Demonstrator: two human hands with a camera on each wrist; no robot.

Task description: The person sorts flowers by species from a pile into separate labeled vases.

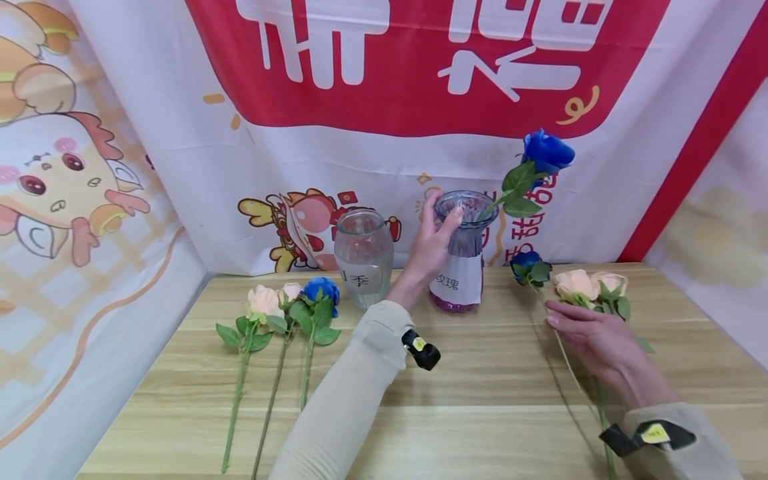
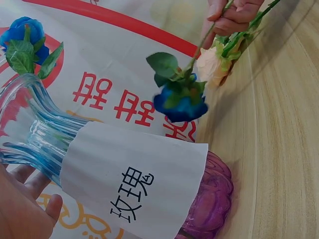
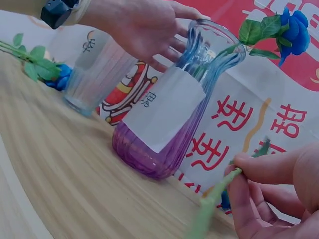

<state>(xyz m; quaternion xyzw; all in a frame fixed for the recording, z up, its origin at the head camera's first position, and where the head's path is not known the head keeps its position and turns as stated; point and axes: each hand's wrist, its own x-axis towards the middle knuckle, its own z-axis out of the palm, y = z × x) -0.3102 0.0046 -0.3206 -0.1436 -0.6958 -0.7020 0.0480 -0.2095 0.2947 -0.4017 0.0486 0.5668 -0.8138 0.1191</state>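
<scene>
My left hand (image 1: 427,248) reaches to the neck of a flared glass vase (image 1: 467,245), blue above and purple at its base. In the right wrist view its fingers are spread and touch the neck and rim. One blue rose (image 1: 546,155) stands in this vase, leaning right over the rim. To the right of the vase, my right hand (image 1: 603,350) pinches the green stem (image 3: 214,196) of another blue rose (image 2: 180,103) between thumb and fingers. That bloom points away from me, beyond the fingertips. A white paper label (image 2: 134,179) with black characters wraps the vase.
A second, clear glass vase (image 1: 363,257) with a label stands left of the first. Two pale pink flowers (image 1: 264,303) and a blue rose (image 1: 321,291) lie at the left of the wooden table (image 1: 456,413). More pink flowers (image 1: 577,285) lie behind my right hand. A printed cloth (image 1: 372,110) hangs behind.
</scene>
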